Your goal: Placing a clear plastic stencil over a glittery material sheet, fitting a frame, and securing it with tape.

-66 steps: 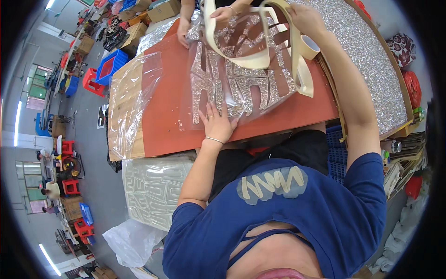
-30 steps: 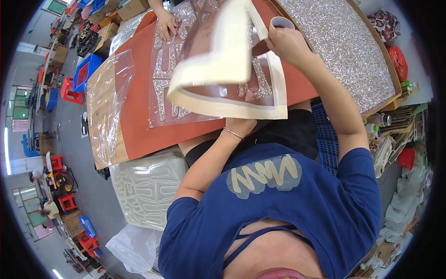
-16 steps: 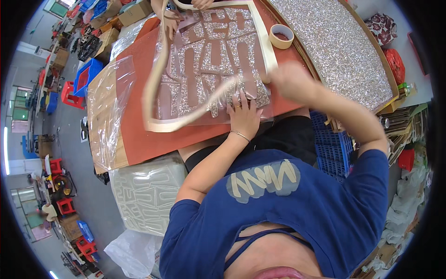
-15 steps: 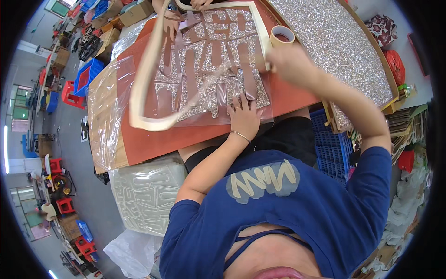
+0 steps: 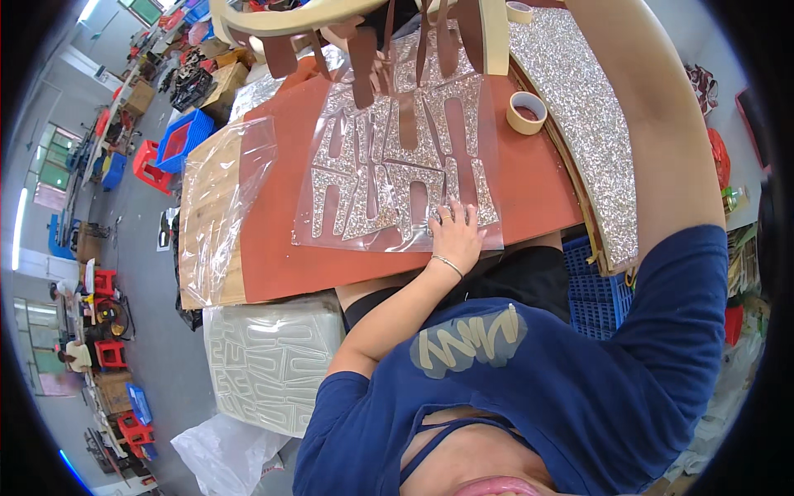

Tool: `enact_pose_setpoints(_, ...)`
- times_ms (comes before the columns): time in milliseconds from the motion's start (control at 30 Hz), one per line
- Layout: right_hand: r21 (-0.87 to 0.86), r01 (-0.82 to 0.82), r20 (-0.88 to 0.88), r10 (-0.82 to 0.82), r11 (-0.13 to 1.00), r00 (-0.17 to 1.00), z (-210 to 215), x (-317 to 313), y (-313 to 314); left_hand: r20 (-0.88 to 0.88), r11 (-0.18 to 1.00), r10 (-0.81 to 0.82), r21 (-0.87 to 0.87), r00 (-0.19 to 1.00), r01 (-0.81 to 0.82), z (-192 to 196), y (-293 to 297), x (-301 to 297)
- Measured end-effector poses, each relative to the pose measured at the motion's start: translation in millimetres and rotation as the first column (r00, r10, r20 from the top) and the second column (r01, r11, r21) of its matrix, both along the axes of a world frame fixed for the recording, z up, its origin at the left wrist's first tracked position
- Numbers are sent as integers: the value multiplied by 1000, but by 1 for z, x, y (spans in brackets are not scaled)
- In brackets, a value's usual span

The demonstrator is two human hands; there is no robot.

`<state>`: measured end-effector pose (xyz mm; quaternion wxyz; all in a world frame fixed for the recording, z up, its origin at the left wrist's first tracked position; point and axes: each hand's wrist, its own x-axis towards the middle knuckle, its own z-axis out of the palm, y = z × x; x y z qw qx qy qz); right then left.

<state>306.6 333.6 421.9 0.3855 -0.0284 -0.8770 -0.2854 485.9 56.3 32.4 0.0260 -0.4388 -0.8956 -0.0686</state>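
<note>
My left hand (image 5: pixel 459 238) lies with its fingers spread on the near right edge of a clear plastic sheet (image 5: pixel 310 236). Glitter-covered pieces (image 5: pixel 413 175) with long slots cover much of that sheet. Above the far part of it, a cream-coloured frame (image 5: pixel 285 22) is raised and tilted, with brown strip-like shapes (image 5: pixel 361 70) hanging from it. My right arm (image 5: pixel 674 124) stretches up past the top edge, so its hand is out of view. Another person's hand (image 5: pixel 337 37) shows partly behind the raised frame.
A tape roll (image 5: pixel 527 113) rests on the reddish-brown board (image 5: pixel 273 264). To the right stands a tray of glitter (image 5: pixel 571 83) with a wooden rim. Clear film (image 5: pixel 219 207) hangs over the board's left side. Below are a blue crate (image 5: pixel 595 289) and a wrapped pack (image 5: pixel 265 368).
The cream frame has come up off the sheet and moved away, uncovering the glitter pieces. My right hand has left the frame's right side and gone out of view. My left hand stays on the sheet.
</note>
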Motion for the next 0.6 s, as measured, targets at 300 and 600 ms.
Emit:
enact_pose_setpoints(300,-521,-470,366,684,713,631,20,53,-44,568,974,-152,224,809,27,23,-11,-45)
enact_pose_setpoints(600,-307,-810,102,864,499,493,-34,135,-85,714,995,55,18,698,-96,51,17,-162)
